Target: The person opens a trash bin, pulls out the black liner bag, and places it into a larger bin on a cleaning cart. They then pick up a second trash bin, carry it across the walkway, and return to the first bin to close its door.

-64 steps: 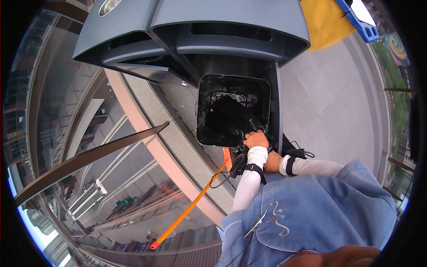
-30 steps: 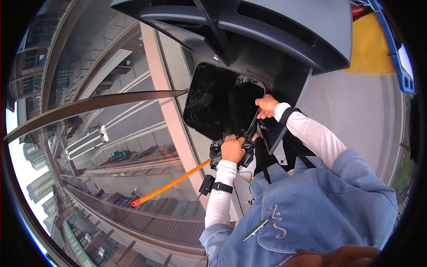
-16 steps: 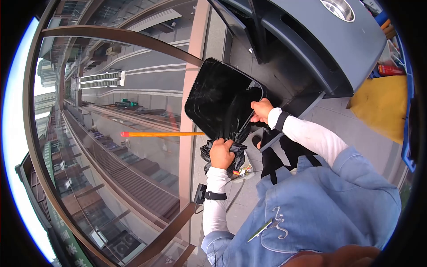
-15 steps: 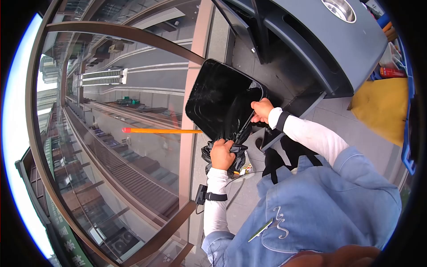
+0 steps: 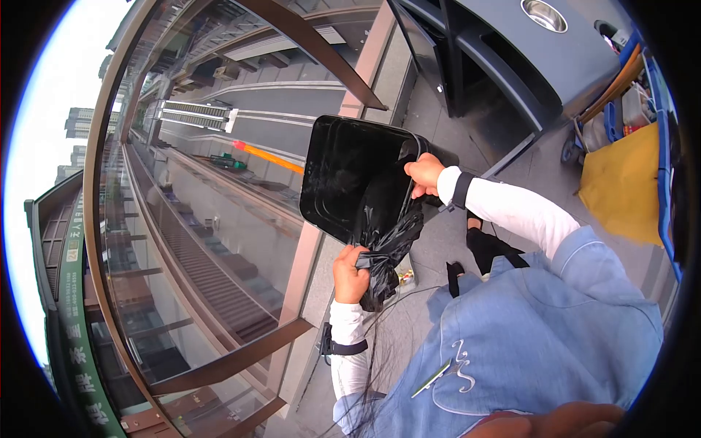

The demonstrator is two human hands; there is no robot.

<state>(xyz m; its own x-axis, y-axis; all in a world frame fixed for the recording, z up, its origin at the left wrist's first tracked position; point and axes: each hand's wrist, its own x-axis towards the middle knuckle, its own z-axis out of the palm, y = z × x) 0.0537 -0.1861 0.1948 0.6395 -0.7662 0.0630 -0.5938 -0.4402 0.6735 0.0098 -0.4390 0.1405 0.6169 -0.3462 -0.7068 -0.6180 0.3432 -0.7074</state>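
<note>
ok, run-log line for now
left grip: holding black bag | right grip: on black bin rim | orange pole: partly behind bin

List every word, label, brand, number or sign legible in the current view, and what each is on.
"24", apparently, on the green sign.
The sign's large Chinese characters: too blurred to quote safely; its finer lettering: too small.
Blue shirt: pale curly emblem, no readable word.
Black bin, black bag, grey cabinet: no readable text.

Bin (image 5: 337, 171) left of cabinet (image 5: 558, 62), bag (image 5: 387, 259) at bin's near edge
</note>
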